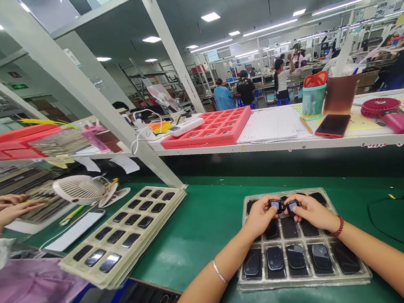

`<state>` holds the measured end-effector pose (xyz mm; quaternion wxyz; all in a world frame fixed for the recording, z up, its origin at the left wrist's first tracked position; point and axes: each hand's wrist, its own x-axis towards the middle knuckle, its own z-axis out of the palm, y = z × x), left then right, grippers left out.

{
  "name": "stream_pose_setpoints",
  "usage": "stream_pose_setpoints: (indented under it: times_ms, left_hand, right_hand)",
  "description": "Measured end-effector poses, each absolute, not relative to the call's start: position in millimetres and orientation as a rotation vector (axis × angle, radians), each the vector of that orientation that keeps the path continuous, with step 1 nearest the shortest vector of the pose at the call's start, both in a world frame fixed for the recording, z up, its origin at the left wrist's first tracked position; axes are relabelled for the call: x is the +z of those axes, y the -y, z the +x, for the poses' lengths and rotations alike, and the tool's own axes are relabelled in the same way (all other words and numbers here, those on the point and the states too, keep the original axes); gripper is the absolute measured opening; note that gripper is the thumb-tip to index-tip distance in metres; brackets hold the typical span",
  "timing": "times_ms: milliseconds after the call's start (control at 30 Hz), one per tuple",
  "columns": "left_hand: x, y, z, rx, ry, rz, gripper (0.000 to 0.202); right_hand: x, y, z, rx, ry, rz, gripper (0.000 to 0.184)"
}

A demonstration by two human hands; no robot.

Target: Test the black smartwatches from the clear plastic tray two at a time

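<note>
On the green mat of the bench [194, 244], my hands work right in front of me, at about 12 o'clock. My left hand [260, 217] pinches a small black device [275, 205] between thumb and fingers, and my right hand [311, 212] pinches a second black device [292, 207] the same way. Both grips are narrow and closed on their pieces, which sit close together, almost touching, each with a small blue-and-white square on its face. A silver bangle [219, 271] circles my left wrist and a red bead bracelet [338, 226] circles my right.

Both hands hover over a clear plastic tray [360, 278] lying on the mat, its pockets filled with dark, glossy-faced units [295, 256]. At 10 o'clock lies a stack of beige trays [170, 198] holding more dark units in rows. Beyond that stands a white desk fan [78, 189], and at 9 o'clock, at the edge of my view, are a pair of hands [5, 208] that are not mine.

Along the white shelf [258, 149] at 12 o'clock sit a red compartment tray [225, 125] and a stack of papers [269, 126]. At 1 o'clock are a phone [333, 125], a teal cup [313, 100] and a pink fan [380, 107]. Farther off at 12 o'clock, other people [245, 87] work at benches.
</note>
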<state>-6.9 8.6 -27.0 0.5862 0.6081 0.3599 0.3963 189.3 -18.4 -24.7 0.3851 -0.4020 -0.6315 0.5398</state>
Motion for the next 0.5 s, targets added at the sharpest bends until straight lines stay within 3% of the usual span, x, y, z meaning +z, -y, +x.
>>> stream_pose_setpoints:
  times_ms: [500]
  left_hand:
    - [-29.0, -9.2, -7.6, 0.916, -0.853, 1.431, 0.024]
  right_hand:
    - [-28.3, 16.9, 189.9, 1.397, 1.604, -1.026, 0.024]
